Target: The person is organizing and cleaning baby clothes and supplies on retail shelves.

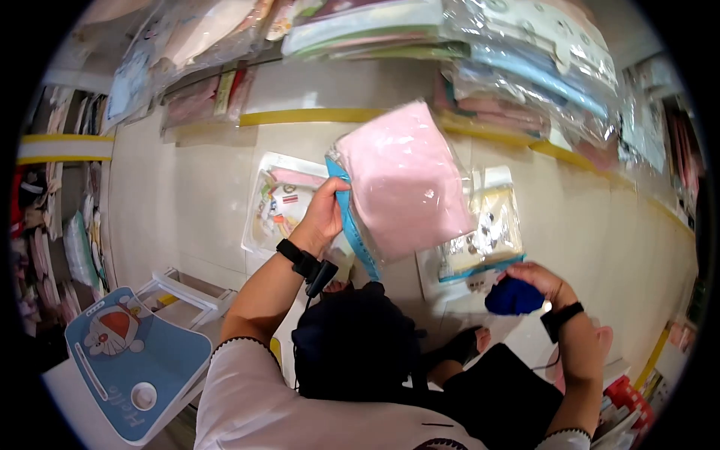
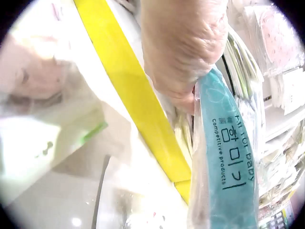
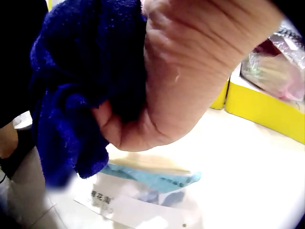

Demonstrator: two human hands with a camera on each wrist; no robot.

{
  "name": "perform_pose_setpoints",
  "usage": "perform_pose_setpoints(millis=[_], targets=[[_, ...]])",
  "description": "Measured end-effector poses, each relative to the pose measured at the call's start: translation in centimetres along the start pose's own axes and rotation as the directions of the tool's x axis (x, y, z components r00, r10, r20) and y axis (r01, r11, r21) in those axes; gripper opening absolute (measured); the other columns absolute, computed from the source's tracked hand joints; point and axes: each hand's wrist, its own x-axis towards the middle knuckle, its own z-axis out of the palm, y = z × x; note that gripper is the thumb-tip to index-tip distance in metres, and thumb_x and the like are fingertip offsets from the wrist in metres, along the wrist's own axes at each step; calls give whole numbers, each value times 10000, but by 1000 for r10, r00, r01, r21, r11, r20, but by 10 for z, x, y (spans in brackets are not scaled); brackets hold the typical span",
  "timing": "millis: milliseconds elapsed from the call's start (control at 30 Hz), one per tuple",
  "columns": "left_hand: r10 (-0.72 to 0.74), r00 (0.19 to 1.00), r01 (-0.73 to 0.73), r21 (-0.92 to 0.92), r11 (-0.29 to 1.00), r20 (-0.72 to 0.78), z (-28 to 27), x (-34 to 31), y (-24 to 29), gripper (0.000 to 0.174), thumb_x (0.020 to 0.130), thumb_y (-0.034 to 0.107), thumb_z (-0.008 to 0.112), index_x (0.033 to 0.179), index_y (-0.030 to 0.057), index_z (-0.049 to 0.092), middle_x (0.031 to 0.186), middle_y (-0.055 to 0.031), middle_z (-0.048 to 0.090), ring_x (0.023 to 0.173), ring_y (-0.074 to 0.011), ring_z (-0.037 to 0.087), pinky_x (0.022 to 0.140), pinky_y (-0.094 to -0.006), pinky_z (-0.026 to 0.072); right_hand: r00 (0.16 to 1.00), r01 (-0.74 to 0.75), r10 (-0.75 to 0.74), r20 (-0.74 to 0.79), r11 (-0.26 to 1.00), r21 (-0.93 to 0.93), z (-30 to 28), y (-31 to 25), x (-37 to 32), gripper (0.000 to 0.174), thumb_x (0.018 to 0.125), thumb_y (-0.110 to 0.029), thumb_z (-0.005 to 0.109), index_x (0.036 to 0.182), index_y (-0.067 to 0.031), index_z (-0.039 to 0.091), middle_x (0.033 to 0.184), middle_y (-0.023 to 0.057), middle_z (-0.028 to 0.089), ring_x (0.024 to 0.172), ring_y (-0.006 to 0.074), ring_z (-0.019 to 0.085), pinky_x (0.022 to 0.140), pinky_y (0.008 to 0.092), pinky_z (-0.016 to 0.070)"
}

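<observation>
Left fingers point(image 1: 335, 187) pinch a pink package point(image 1: 409, 180); right fingers point(image 3: 107, 123), some hidden, grip a blue cloth point(image 3: 71, 129), perhaps a towel.

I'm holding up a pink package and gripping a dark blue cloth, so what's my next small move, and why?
Probably bring the blue cloth to the pink package and wipe its plastic: your left hand holds it up by the edge, while your right hand grips the cloth, apart from it.
</observation>
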Motion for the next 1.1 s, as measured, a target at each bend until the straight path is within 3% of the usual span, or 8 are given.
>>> perform_pose_setpoints(millis=[200,333,500,600,733,867,967,1100], targets=[[-104,991,115,128,985,-86,10,48,-62,387,789,83,522,1157,-23,465,1017,-155,595,906,-242,596,850,-370,489,987,75,-62,-149,993,86,-37,-9,-22,317,895,-302,527,948,-9,636,881,82,652,778,165,632,750,280,511],[429,877,-30,866,500,-217,29,52,-79,458,819,151,606,1219,53,404,1171,-99,474,1043,-208,488,880,-317,432,953,253,-196,-233,936,247,-38,-11,-41,332,902,-305,510,1043,-16,591,977,91,624,874,182,609,804,296,494],[-36,959,-251,905,344,280,115,16,-67,573,861,323,587,1327,125,318,1296,-90,378,1166,-234,406,948,-336,375,828,559,-488,-276,752,349,34,-62,-2,432,909,-301,492,1250,-40,439,1186,102,520,1054,187,531,916,315,433],[175,887,-454,875,167,427,123,23,-78,502,866,317,568,1292,134,375,1305,-100,357,1160,-226,414,955,-329,367,750,630,-654,-94,665,401,105,-98,42,571,886,-237,533,1382,-94,289,1325,88,390,1196,185,407,1002,301,331],[476,876,-427,579,695,76,64,33,-13,224,842,113,522,1060,65,541,1044,-87,542,994,-187,498,881,-301,406,759,644,-646,82,724,-246,137,-133,69,573,866,-134,543,1378,-76,294,1328,78,396,1200,171,394,1006,282,303],[924,302,-416,905,-92,233,20,49,132,668,803,111,608,1350,-5,242,1286,-205,429,1149,-298,451,987,-336,329,900,432,-419,119,893,-127,123,-123,83,438,872,-111,530,1293,-44,432,1239,69,499,1138,169,453,972,275,338],[870,384,-377,913,-157,308,-71,107,227,793,779,222,639,1369,-51,184,1392,-261,277,1287,-333,301,1060,-338,231,952,278,-279,-124,960,-27,98,-101,74,273,887,-120,499,1145,-55,556,1080,43,598,985,129,536,853,253,406],[899,232,194,888,-417,372,-86,152,202,606,739,294,641,1180,-86,475,1264,-258,452,1120,-374,471,960,-383,370,936,198,-172,-306,979,56,55,-88,54,233,892,-131,469,1093,-78,575,931,16,634,812,95,562,729,235,427]])
